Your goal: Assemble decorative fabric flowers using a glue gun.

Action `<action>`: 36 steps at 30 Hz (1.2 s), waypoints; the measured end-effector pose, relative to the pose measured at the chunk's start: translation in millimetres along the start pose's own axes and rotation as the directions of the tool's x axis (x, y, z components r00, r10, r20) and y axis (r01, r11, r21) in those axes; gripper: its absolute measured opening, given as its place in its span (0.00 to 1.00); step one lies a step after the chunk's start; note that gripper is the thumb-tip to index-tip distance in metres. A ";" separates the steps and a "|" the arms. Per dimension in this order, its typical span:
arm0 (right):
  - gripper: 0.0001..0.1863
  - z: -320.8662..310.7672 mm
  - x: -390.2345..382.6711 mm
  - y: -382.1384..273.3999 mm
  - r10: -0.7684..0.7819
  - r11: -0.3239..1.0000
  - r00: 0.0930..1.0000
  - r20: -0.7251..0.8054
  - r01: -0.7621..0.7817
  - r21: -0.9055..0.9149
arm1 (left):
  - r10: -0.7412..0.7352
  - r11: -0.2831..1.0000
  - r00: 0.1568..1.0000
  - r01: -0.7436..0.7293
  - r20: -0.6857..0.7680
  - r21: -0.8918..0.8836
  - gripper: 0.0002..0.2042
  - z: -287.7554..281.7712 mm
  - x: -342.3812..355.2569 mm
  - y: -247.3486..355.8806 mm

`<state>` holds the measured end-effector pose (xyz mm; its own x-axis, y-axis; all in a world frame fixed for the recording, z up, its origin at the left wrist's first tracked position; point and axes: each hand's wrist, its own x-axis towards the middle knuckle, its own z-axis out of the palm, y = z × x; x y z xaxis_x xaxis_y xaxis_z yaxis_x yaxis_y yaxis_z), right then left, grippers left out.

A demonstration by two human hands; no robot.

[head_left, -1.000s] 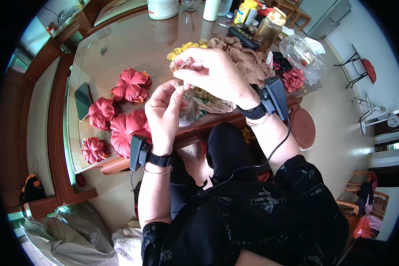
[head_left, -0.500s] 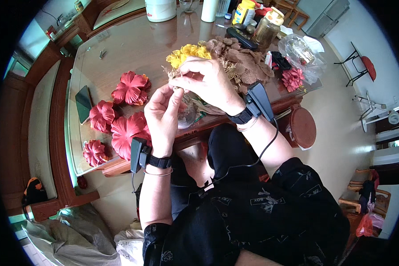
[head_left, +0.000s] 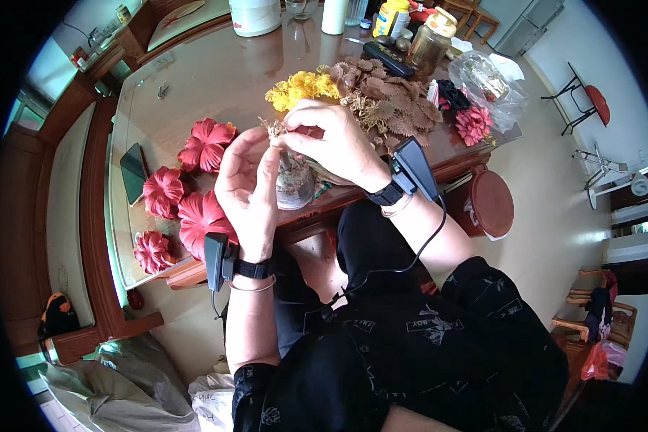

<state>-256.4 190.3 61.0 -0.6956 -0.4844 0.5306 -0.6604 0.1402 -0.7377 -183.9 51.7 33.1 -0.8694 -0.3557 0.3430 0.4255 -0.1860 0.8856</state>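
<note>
Above the near edge of the table, a small beige frayed tuft (head_left: 273, 128) sits between my two hands. My left hand (head_left: 250, 189) pinches it from the left with thumb and forefinger, its other fingers loosely curled. From the right, my right hand (head_left: 336, 142) closes thumb and fingertips at the same tuft. Just behind and below the fingers stands a clear jar-like container (head_left: 296, 189), partly hidden. Yellow flower pieces (head_left: 301, 89) lie beyond the hands. To their right are a heap of brown toothed leaf-shaped pieces (head_left: 399, 101) and more beige tufts (head_left: 363, 111).
Red artificial flowers (head_left: 207, 144) and a dark phone (head_left: 132, 173) lie at the table's left. Along the back stand a white bucket (head_left: 255, 17), a yellow bottle (head_left: 391, 19) and a brown jar (head_left: 430, 45). A plastic bag (head_left: 488, 78) and a pink flower (head_left: 474, 126) rest at the right.
My left hand has shifted a little left and its fingers have opened out. The tuft now shows more clearly between the fingertips, and more of the clear container is visible.
</note>
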 end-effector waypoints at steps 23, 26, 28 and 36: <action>0.06 4.6 -0.1 -3.5 -0.012 1.000 1.000 -0.029 0.013 0.010 | -0.048 0.997 0.999 0.048 -0.003 -0.068 0.04 -1.4 14.2 10.9; 0.07 4.4 0.4 -5.7 -0.005 1.000 1.000 -0.016 0.005 -0.005 | -0.036 0.998 0.999 0.036 -0.011 -0.052 0.04 3.2 14.8 14.2; 0.07 3.7 0.4 -7.1 -0.006 1.000 1.000 -0.019 0.006 -0.020 | -0.047 0.998 0.999 0.047 -0.008 -0.052 0.04 3.8 16.0 15.2; 0.07 5.0 0.6 -8.3 -0.005 1.000 1.000 -0.023 0.004 -0.018 | -0.076 0.994 0.997 0.076 -0.001 -0.073 0.05 1.6 17.0 13.0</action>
<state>-249.9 184.5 65.3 -0.6987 -0.4654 0.5434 -0.6683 0.1535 -0.7279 -193.6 44.7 50.9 -0.8991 -0.3412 0.2743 0.3755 -0.2791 0.8838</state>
